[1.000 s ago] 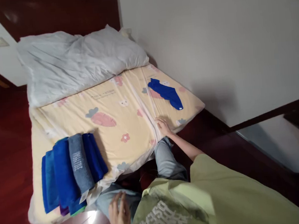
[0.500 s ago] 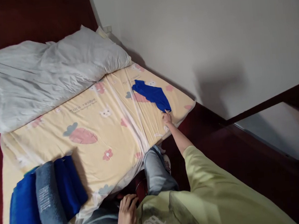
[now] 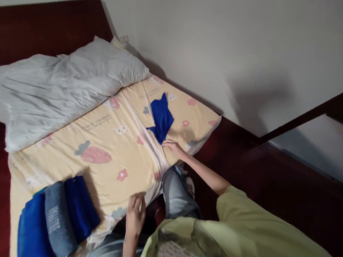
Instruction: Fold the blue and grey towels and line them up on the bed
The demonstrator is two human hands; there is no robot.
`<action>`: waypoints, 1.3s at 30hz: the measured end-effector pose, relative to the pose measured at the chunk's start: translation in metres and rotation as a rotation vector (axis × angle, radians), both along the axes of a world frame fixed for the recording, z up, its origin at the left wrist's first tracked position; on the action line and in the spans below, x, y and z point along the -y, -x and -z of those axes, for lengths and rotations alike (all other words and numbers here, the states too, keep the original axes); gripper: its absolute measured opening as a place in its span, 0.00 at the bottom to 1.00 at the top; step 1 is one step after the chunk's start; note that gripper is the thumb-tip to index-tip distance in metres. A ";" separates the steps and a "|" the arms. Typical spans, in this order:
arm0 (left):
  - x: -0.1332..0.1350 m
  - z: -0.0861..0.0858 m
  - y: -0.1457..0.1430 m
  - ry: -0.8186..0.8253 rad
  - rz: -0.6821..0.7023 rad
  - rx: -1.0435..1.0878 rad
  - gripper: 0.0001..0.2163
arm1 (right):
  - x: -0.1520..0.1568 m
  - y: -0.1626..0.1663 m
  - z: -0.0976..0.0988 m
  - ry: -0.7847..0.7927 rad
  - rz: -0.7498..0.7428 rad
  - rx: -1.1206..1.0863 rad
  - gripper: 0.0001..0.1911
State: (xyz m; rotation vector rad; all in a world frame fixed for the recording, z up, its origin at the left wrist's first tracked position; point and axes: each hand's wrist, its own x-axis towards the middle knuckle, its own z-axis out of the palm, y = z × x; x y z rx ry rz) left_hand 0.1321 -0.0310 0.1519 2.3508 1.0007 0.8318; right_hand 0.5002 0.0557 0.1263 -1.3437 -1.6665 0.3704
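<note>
A thin blue cloth (image 3: 162, 115) hangs crumpled over the right part of the bed, one lower corner pulled toward me. My right hand (image 3: 173, 147) pinches that corner between closed fingertips. My left hand (image 3: 135, 213) is in front of my lap, near the bed's front edge, with loosely bent fingers apart and nothing in them. To its left, on the bed, sits a row of rolled or folded towels: bright blue ones (image 3: 33, 236) and a grey-blue towel (image 3: 59, 222) with white lettering.
The bed (image 3: 131, 148) has a yellow sheet with carrots and rabbits. A long white pillow (image 3: 74, 89) lies against the dark wooden headboard (image 3: 39, 28). A pale wall (image 3: 226, 39) runs along the right, above dark red floor (image 3: 222, 156). My legs are at the bed's edge.
My right hand has drawn the blue cloth left and toward me, and the cloth has changed shape. My left hand has risen and moved left from my lap.
</note>
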 end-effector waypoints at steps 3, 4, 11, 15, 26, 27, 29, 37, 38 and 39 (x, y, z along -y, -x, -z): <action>-0.029 -0.024 -0.021 -0.084 -0.027 0.028 0.19 | 0.038 0.065 -0.025 -0.034 -0.185 -0.009 0.19; -0.037 -0.030 -0.027 -0.096 -0.020 0.027 0.21 | 0.049 0.084 -0.031 -0.042 -0.222 -0.009 0.19; -0.040 -0.025 -0.020 0.082 0.104 0.056 0.11 | 0.093 0.173 -0.039 -0.041 -0.285 -0.042 0.18; -0.014 -0.015 0.009 0.107 -0.022 0.133 0.08 | 0.103 0.200 -0.035 -0.059 -0.374 0.009 0.16; 0.021 -0.024 0.082 -0.077 -0.148 0.106 0.07 | 0.080 0.211 -0.063 0.004 -0.691 0.157 0.17; 0.023 -0.027 0.086 -0.103 -0.160 0.133 0.07 | 0.069 0.208 -0.060 0.021 -0.700 0.185 0.20; 0.028 -0.035 0.093 -0.122 -0.155 0.177 0.06 | 0.042 0.205 -0.051 0.050 -0.703 0.255 0.27; 0.041 -0.061 0.121 -0.024 -0.293 0.267 0.07 | -0.030 0.192 0.000 0.396 -0.628 0.841 0.22; 0.041 -0.065 0.124 -0.012 -0.320 0.285 0.07 | -0.032 0.185 0.004 0.426 -0.582 0.867 0.20; 0.040 -0.069 0.128 -0.002 -0.351 0.298 0.07 | -0.034 0.177 0.007 0.448 -0.528 0.878 0.19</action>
